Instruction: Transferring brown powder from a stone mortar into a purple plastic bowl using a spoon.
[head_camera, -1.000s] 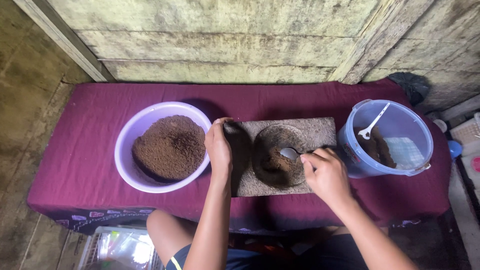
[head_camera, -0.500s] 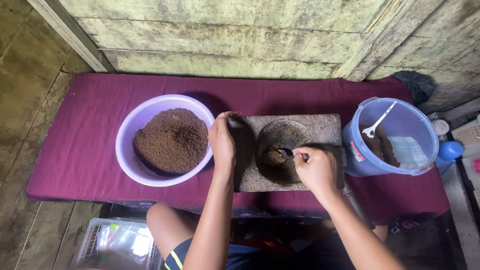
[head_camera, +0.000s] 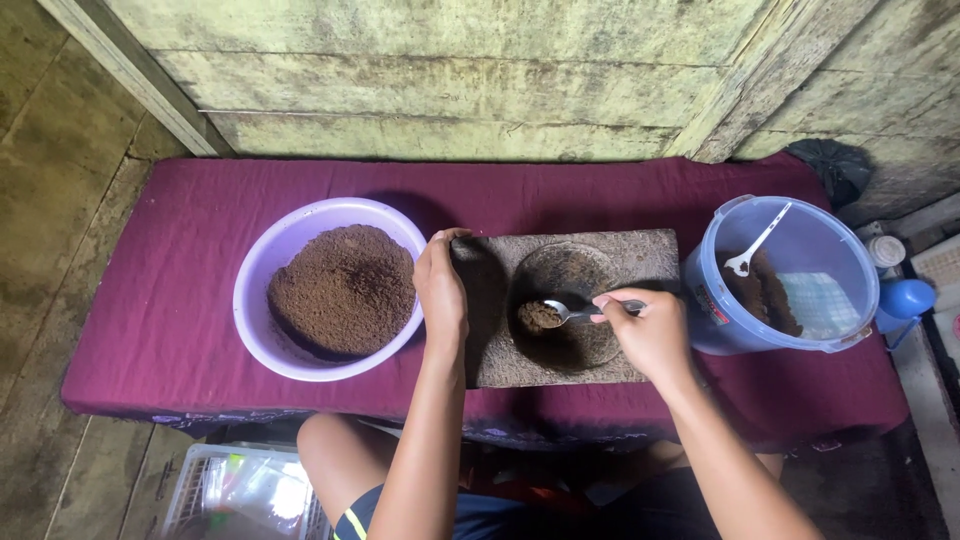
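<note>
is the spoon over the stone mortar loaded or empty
Loaded: the metal spoon in the right hand carries a heap of brown powder above the mortar.

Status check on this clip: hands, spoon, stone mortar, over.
Left hand braces stone mortar at its left edge. Right hand holds metal spoon, loaded with brown powder, over the mortar's hollow. Purple bowl to the left, blue tub to the right, neither obstructing.

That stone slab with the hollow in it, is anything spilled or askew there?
Nothing stands out. The stone slab lies flat on the purple cloth. The left hand rests on its edge, the right hand holds a metal spoon with brown powder inside the hollow.
</note>
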